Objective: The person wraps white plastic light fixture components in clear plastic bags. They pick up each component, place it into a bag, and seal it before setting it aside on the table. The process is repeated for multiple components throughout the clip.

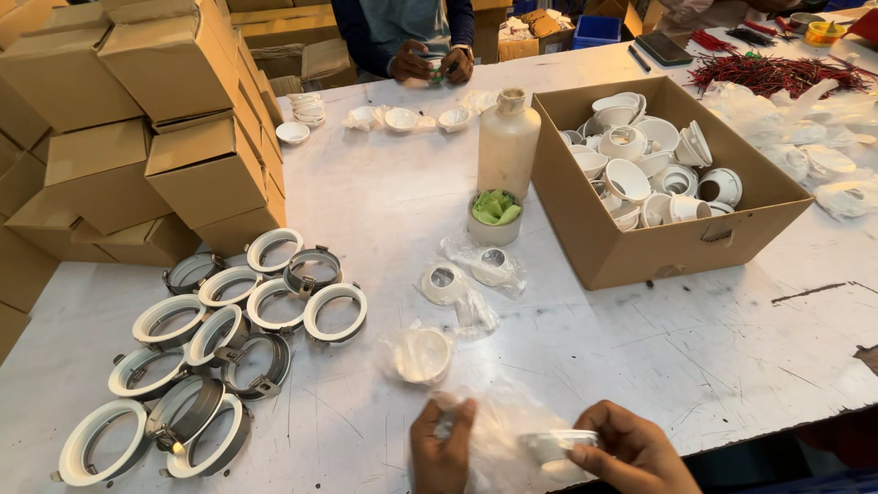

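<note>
My left hand (443,448) grips the crumpled edge of a clear plastic bag (498,430) at the table's near edge. My right hand (631,451) pinches a white cup-shaped reflector (556,445) that sits partly inside that bag. Three more bagged white reflectors lie just beyond: one (422,354) right in front of my hands, two (443,284) (492,266) further up. A cluster of several white and metal lamp rings (219,338) lies to the left.
An open cardboard box (677,245) holds several white reflectors at right. A beige bottle (508,142) and a small cup of green pieces (495,216) stand mid-table. Stacked cartons (155,119) rise at left. Across the table another person's hands (430,64) work on a small part. Red wires (777,73) lie far right.
</note>
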